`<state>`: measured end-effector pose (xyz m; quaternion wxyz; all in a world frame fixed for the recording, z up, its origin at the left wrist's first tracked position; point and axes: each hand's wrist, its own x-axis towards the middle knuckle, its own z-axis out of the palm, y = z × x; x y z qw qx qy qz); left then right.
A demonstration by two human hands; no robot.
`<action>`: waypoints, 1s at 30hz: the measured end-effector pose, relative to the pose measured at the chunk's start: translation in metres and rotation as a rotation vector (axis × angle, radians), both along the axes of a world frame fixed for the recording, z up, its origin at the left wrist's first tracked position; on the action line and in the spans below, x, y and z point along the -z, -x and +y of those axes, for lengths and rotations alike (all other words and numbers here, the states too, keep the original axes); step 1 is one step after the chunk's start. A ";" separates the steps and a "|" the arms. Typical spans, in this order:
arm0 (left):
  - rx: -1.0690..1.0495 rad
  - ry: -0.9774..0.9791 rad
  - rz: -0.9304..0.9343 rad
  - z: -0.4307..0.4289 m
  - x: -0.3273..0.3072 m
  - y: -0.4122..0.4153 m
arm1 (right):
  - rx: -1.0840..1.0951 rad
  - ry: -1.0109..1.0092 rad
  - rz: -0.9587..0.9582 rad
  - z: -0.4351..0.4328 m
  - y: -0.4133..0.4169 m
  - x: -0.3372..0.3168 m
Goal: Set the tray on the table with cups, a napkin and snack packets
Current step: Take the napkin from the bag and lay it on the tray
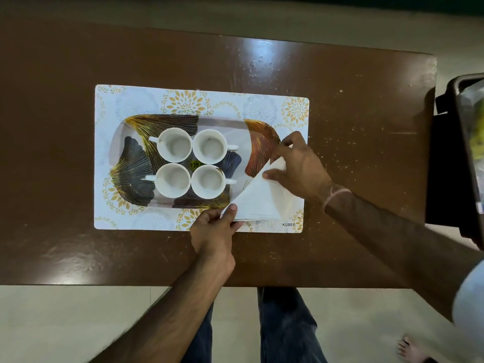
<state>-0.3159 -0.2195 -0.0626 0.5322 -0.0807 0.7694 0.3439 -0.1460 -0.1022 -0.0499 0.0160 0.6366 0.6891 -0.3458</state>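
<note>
Left hand (212, 229) grip pinching napkin (258, 200) corner, right hand (298, 163) grip pinching its apex, triangle pointing away over tray (183, 121) end, tray lengthwise left-right on mat (131, 100) marked KUBER, on surface (78, 61)

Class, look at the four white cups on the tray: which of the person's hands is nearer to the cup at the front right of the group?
Left. The left hand is just in front of the front-right cup, pinching the napkin's near corner. The right hand is further to the right, holding its far corner.

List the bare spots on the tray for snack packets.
Tray: a free strip along its far rim behind the four cups, and the patch between the cups and its right end. The near right corner is crowded by the napkin and both hands, left, right.
</note>
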 end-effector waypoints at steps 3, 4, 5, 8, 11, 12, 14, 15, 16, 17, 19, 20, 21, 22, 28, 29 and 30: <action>-0.046 0.004 -0.013 -0.002 -0.002 0.001 | 0.008 -0.074 -0.005 -0.001 0.000 0.001; -0.062 0.006 -0.021 -0.003 -0.003 0.002 | 0.001 -0.079 -0.007 0.002 0.002 0.001; -0.073 0.010 -0.030 -0.004 -0.003 0.002 | -0.022 -0.081 -0.016 0.005 0.003 0.001; -0.086 0.018 -0.048 -0.007 -0.004 0.003 | -0.182 -0.119 -0.102 0.014 0.012 0.001; -0.078 0.016 -0.033 -0.008 -0.004 0.004 | -0.362 -0.193 -0.234 0.015 0.019 0.002; -0.069 0.011 -0.024 -0.009 -0.003 0.004 | -0.410 -0.218 -0.255 0.013 0.020 0.002; -0.053 -0.004 -0.007 -0.011 -0.002 0.006 | -0.513 -0.258 -0.256 0.009 0.020 0.003; -0.053 -0.014 -0.002 -0.011 -0.002 0.007 | -0.561 -0.271 -0.247 0.007 0.019 0.004; -0.054 -0.025 0.002 -0.012 -0.002 0.008 | -0.596 -0.277 -0.237 0.006 0.018 0.005; -0.053 -0.032 0.005 -0.013 -0.001 0.008 | -0.616 -0.273 -0.228 0.007 0.017 0.006; -0.042 -0.040 0.016 -0.013 0.000 0.009 | -0.631 -0.243 -0.218 0.009 0.015 0.008; -0.034 -0.044 0.022 -0.013 0.001 0.009 | -0.640 -0.231 -0.217 0.010 0.015 0.009; -0.029 -0.047 0.029 -0.013 0.001 0.010 | -0.649 -0.227 -0.215 0.011 0.015 0.009; -0.027 -0.053 0.034 -0.012 0.001 0.010 | -0.648 -0.230 -0.207 0.011 0.015 0.009; -0.057 -0.135 0.025 -0.017 -0.009 0.017 | -0.620 -0.315 -0.160 -0.019 0.003 0.009; -0.039 -0.139 0.034 -0.019 -0.011 0.018 | -0.666 -0.294 -0.180 -0.030 0.000 0.011; -0.014 -0.133 0.048 -0.020 -0.012 0.019 | -0.702 -0.271 -0.204 -0.040 -0.003 0.013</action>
